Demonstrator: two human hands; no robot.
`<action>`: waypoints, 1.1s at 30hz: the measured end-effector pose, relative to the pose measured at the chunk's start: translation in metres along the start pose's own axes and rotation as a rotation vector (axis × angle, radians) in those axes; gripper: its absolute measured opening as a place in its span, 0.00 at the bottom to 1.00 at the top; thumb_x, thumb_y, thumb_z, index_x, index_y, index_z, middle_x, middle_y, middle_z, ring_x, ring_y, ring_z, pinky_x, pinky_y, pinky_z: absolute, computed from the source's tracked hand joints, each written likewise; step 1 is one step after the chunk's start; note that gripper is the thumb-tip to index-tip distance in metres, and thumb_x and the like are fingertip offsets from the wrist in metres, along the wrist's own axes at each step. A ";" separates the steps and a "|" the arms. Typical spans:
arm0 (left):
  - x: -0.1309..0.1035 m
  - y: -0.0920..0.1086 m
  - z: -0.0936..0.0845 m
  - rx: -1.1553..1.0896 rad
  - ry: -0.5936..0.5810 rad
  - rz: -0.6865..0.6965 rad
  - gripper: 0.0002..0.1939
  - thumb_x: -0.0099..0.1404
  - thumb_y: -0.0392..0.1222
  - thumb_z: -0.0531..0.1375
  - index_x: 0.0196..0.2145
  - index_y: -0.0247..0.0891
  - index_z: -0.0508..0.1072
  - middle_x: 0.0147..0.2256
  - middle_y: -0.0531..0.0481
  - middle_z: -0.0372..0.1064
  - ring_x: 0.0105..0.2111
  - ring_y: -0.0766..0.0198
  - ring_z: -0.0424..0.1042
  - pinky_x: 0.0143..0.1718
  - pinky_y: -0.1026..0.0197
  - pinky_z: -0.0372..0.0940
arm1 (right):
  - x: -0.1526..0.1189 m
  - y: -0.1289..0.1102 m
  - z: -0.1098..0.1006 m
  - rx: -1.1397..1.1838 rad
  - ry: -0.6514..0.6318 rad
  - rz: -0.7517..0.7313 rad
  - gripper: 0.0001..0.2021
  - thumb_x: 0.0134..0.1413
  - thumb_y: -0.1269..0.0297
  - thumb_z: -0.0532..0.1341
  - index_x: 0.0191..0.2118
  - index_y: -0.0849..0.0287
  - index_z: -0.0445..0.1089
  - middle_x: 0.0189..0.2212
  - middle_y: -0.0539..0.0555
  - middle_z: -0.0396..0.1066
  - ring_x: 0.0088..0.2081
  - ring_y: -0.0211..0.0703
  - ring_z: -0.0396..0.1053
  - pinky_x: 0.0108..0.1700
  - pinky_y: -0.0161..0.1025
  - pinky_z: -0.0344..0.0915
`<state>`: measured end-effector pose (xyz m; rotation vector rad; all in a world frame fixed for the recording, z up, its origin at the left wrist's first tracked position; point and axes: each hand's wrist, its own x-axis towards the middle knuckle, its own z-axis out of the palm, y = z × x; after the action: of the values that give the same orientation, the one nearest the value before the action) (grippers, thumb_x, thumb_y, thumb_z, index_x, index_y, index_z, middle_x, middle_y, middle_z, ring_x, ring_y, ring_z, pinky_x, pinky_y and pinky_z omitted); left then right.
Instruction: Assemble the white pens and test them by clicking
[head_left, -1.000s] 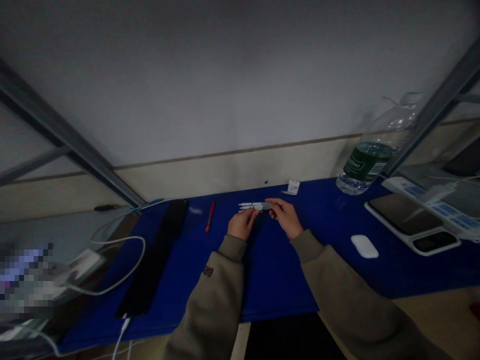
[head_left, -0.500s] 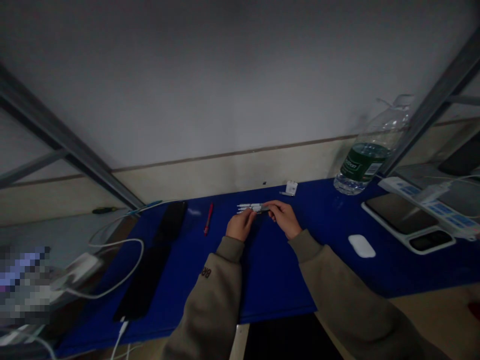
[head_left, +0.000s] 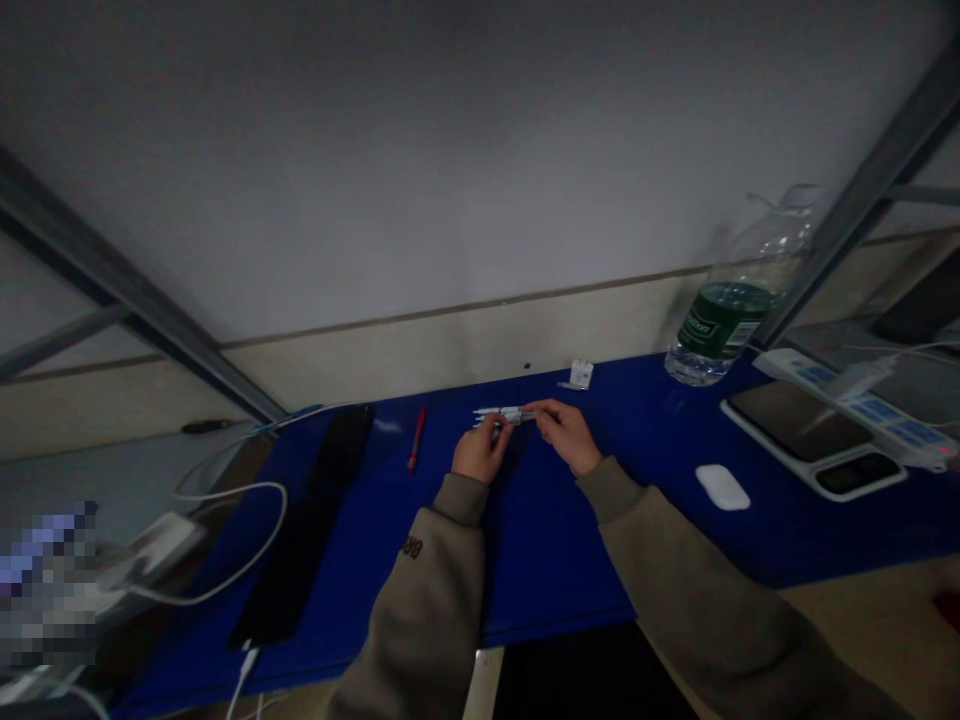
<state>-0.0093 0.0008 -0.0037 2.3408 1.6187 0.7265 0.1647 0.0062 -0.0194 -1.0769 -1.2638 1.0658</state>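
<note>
Several slim white pens point(head_left: 487, 411) lie side by side on the blue tabletop point(head_left: 555, 560), partly hidden by my fingers. My left hand point(head_left: 480, 452) is closed at their near side, thumb and fingers pinching the left part of a pale pen point(head_left: 519, 416). From the other side, my right hand point(head_left: 566, 436) pinches that pen's right end, its fingertips curled around it. The pen lies roughly level between both hands, right over the other pens. A red pen point(head_left: 417, 440) rests apart, to the left of my left hand.
A small white charger plug point(head_left: 580, 374) sits near the wall. On the right are a large water bottle point(head_left: 720, 320), a white earbud case point(head_left: 722, 487), a scale-like device point(head_left: 810, 430) and a power strip point(head_left: 900, 420). Dark phones point(head_left: 341, 440) and white cables point(head_left: 281, 520) lie left.
Both hands stay nearly where they were, with only slight finger shifts on the pen. The whole view has moved a little; the objects on the table have not.
</note>
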 end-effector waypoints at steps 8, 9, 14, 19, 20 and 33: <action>0.000 0.001 -0.001 -0.003 0.015 0.003 0.17 0.68 0.52 0.47 0.39 0.40 0.70 0.25 0.51 0.70 0.25 0.65 0.69 0.25 0.66 0.53 | -0.001 0.001 -0.002 0.019 -0.016 0.001 0.13 0.52 0.58 0.57 0.38 0.59 0.73 0.20 0.48 0.60 0.21 0.34 0.55 0.22 0.33 0.49; 0.000 0.002 -0.002 -0.002 0.023 -0.006 0.18 0.67 0.53 0.47 0.40 0.41 0.70 0.25 0.51 0.70 0.25 0.65 0.69 0.25 0.66 0.53 | -0.001 0.001 -0.002 0.024 -0.018 -0.003 0.14 0.52 0.57 0.57 0.38 0.59 0.73 0.20 0.48 0.59 0.21 0.34 0.54 0.22 0.33 0.49; 0.000 0.004 -0.003 -0.005 0.041 -0.024 0.18 0.68 0.52 0.45 0.44 0.40 0.68 0.26 0.52 0.70 0.24 0.65 0.69 0.25 0.67 0.53 | 0.000 0.001 -0.001 0.046 -0.014 0.010 0.14 0.50 0.58 0.58 0.39 0.59 0.73 0.21 0.49 0.62 0.22 0.34 0.56 0.23 0.34 0.52; -0.001 0.004 -0.002 0.029 0.039 -0.032 0.18 0.68 0.53 0.46 0.42 0.41 0.70 0.28 0.50 0.72 0.28 0.63 0.71 0.27 0.66 0.54 | 0.000 0.001 -0.002 0.073 -0.036 0.020 0.15 0.50 0.56 0.58 0.39 0.60 0.73 0.22 0.49 0.62 0.22 0.33 0.56 0.22 0.33 0.51; -0.001 0.004 -0.003 0.033 0.036 -0.032 0.18 0.68 0.53 0.46 0.41 0.41 0.70 0.27 0.50 0.72 0.27 0.64 0.71 0.27 0.66 0.54 | 0.000 0.001 -0.002 0.079 -0.040 0.026 0.16 0.51 0.55 0.58 0.39 0.60 0.73 0.22 0.49 0.62 0.21 0.33 0.55 0.22 0.33 0.50; -0.001 0.000 -0.001 0.012 0.017 -0.032 0.18 0.67 0.54 0.48 0.39 0.42 0.71 0.26 0.50 0.71 0.27 0.63 0.70 0.27 0.66 0.54 | 0.000 0.001 -0.003 0.068 -0.029 0.011 0.13 0.48 0.58 0.59 0.38 0.60 0.73 0.23 0.49 0.65 0.24 0.35 0.60 0.26 0.34 0.55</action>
<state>-0.0102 -0.0001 -0.0028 2.3179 1.6681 0.7343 0.1674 0.0059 -0.0201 -1.0209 -1.2371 1.1289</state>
